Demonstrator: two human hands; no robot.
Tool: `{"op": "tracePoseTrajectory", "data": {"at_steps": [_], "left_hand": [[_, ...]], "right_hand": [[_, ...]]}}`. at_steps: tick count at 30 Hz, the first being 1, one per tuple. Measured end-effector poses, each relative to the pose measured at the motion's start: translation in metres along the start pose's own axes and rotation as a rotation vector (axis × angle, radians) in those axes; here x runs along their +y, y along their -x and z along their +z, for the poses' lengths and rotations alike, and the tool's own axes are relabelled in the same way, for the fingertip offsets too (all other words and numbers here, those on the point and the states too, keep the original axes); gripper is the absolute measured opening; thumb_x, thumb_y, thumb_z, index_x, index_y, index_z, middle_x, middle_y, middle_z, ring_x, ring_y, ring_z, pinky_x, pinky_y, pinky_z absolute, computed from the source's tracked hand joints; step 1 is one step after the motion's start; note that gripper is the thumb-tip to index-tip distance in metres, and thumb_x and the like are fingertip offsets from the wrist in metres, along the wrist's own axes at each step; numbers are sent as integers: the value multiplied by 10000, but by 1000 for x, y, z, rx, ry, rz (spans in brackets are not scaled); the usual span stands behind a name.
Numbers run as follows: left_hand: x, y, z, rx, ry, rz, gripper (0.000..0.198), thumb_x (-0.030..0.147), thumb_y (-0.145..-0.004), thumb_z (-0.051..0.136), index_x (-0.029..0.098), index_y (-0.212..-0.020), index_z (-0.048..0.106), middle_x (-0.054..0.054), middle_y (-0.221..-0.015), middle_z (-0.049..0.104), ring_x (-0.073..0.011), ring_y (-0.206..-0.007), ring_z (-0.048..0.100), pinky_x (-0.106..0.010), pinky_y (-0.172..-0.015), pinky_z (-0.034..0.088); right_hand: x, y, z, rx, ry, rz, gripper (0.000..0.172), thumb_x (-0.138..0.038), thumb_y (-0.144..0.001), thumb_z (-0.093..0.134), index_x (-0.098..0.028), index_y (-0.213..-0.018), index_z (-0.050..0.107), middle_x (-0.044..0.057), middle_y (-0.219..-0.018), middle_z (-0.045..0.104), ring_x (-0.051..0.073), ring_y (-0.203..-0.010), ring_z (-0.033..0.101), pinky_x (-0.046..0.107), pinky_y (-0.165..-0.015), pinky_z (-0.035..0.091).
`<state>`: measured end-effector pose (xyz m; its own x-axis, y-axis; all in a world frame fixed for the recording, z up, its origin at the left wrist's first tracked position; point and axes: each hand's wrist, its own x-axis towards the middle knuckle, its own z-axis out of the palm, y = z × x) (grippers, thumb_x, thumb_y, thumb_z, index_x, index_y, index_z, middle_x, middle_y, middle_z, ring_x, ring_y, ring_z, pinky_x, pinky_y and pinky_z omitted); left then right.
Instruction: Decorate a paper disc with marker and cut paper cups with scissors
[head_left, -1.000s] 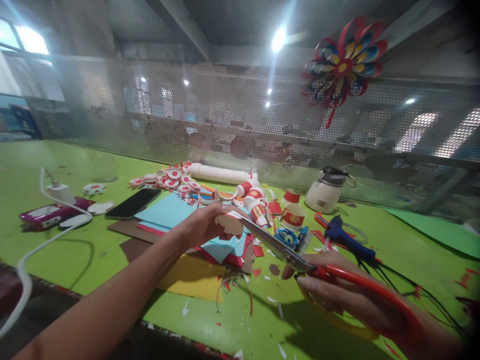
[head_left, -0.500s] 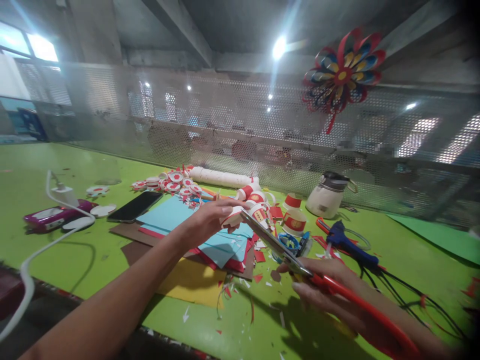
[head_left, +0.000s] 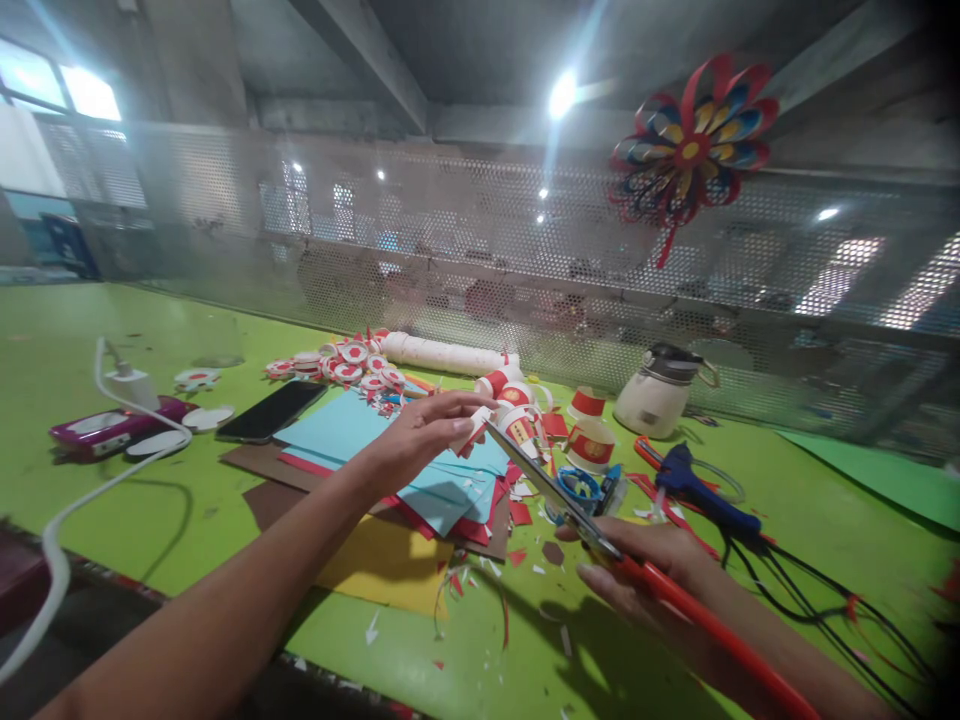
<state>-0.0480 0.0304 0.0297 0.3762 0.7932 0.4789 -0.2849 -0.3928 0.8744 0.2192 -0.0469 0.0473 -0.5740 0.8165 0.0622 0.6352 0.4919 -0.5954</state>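
My left hand (head_left: 427, 430) pinches a small white and red paper cup piece (head_left: 474, 432) above the blue paper sheets (head_left: 337, 428). In my right hand (head_left: 645, 570) are red-handled scissors (head_left: 551, 490), their blade tips touching or very near the paper piece. The fingers of my right hand wrap round the handles. Just behind lie several red and white paper cups (head_left: 517, 425). Two more cups (head_left: 591, 445) stand to the right, beside a roll of blue tape (head_left: 577, 484).
A blue glue gun (head_left: 705, 490) with black cords lies right, near a white kettle (head_left: 654, 392). On the left are a black phone (head_left: 271, 412), a purple device (head_left: 120, 428) and a white cable. Paper scraps litter the green table (head_left: 405, 650).
The paper piece has turned in my left fingers and looks narrower. The scissors have shifted slightly, and their blades look closer together.
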Motion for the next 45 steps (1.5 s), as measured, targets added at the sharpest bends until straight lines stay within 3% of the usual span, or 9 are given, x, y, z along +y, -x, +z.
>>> {"op": "tracePoseTrajectory", "data": {"at_steps": [20,29,41,45], "left_hand": [[3,0,2,12,-58,-53,340,307,-798,617,128,-1077,696,-105,-883,608,-157,-738,519,-291,-616,376],[-1,-2,1,34,-28,-67,334,295,-791,622,122,-1068,696,-88,-815,598,-151,-708,514,-289,-608,378],[0,-2,2,54,-26,-94,359,304,-766,637,97,-1056,687,-85,-815,583,-150,-704,520,-291,-601,374],[-1,-3,2,38,-6,-87,345,284,-764,631,92,-1042,701,-82,-795,585,-140,-685,506,-283,-590,362]], "right_hand": [[12,-1,4,98,123,-21,281,-376,-898,498,-187,-700,557,14,-670,572,123,-592,481,237,-557,385],[14,-3,8,62,39,-31,283,-358,-933,476,-190,-719,552,-24,-628,463,100,-550,391,221,-518,329],[13,-4,9,82,79,-54,277,-355,-930,467,-179,-766,605,-24,-605,473,105,-540,406,227,-507,346],[9,4,8,113,49,-24,295,-405,-912,497,-198,-778,659,11,-627,564,138,-561,508,237,-513,432]]}}
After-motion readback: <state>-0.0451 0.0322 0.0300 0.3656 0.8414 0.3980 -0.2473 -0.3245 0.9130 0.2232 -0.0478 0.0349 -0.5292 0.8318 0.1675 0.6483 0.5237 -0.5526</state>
